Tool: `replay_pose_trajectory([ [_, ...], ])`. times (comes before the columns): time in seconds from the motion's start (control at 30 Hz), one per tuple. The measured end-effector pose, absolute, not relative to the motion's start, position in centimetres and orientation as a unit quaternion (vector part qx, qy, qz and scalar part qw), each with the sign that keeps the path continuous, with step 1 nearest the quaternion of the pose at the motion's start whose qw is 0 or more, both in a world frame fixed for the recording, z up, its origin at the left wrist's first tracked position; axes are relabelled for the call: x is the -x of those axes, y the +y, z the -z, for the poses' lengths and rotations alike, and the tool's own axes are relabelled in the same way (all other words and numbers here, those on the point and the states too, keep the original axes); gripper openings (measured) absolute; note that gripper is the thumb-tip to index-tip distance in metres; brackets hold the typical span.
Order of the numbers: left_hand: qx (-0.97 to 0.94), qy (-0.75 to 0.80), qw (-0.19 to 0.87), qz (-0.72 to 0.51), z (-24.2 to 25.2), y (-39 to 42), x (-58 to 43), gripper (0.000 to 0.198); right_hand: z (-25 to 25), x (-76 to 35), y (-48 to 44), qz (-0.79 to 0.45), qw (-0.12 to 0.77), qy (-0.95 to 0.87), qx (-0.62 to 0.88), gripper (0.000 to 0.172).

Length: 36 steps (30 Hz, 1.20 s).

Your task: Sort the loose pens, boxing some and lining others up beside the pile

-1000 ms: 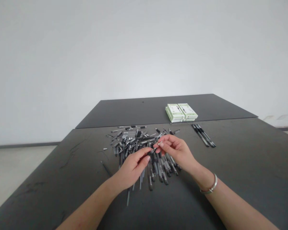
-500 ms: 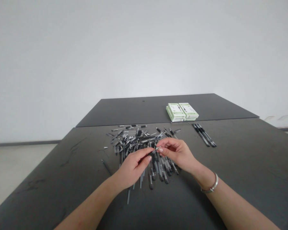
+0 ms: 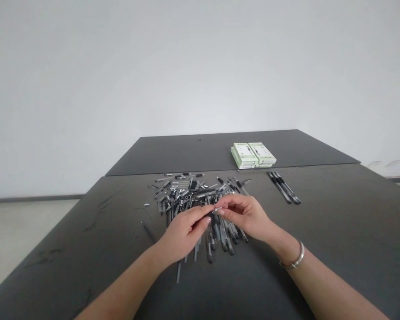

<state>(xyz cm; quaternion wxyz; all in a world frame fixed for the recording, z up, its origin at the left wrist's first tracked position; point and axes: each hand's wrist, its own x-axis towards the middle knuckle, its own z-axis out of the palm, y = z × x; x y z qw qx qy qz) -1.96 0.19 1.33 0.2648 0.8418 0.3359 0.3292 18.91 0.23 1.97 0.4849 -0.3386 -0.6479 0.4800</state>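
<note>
Left hand (image 3: 184,234) and right hand (image 3: 244,216) in narrow pinch on small pen part (image 3: 217,209), above pen pile (image 3: 190,198), table seam (image 3: 216,170) at 12 o'clock, pen row (image 3: 283,187) at 2 o'clock

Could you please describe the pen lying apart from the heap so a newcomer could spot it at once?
On the dark table, find the big heap of pens. Just off its left side, above the left hand, one thin dark pen lies slanted alone, while its neighbours crowd together.

too small: silver piece (image 3: 217,208) at right hand (image 3: 243,216) fingertips (type unreadable) | cut off: left forearm (image 3: 116,284), right forearm (image 3: 333,289)
</note>
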Motion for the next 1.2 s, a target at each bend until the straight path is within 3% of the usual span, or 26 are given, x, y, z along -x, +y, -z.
replay_pose_trajectory([
  [0.33,-0.885,0.348,0.122,-0.285,-1.39,0.03,2.14,0.033,-2.04,-19.16,-0.04,-0.318,0.421,-0.748,0.402,0.013],
  [0.5,-0.895,0.343,0.051,-0.282,-1.32,-0.06,2.03,0.033,-1.80,-19.10,-0.05,-0.253,0.385,-0.787,0.411,0.021],
  [0.63,-0.898,0.336,0.041,-0.283,-1.26,-0.03,2.05,0.032,-1.63,-19.10,-0.04,-0.253,0.365,-0.795,0.412,0.027],
  [0.77,-0.894,0.341,0.048,-0.287,-1.23,0.02,2.08,0.031,-1.89,-19.34,-0.15,-0.316,0.395,-0.768,0.393,0.016],
  [0.9,-0.893,0.341,0.053,-0.288,-1.19,0.03,2.11,0.031,-2.15,-19.47,-0.10,-0.296,0.419,-0.766,0.388,0.010],
  [1.2,-0.895,0.341,0.044,-0.284,-1.09,0.01,2.05,0.030,-1.73,-19.32,-0.08,-0.222,0.364,-0.795,0.432,0.025],
])
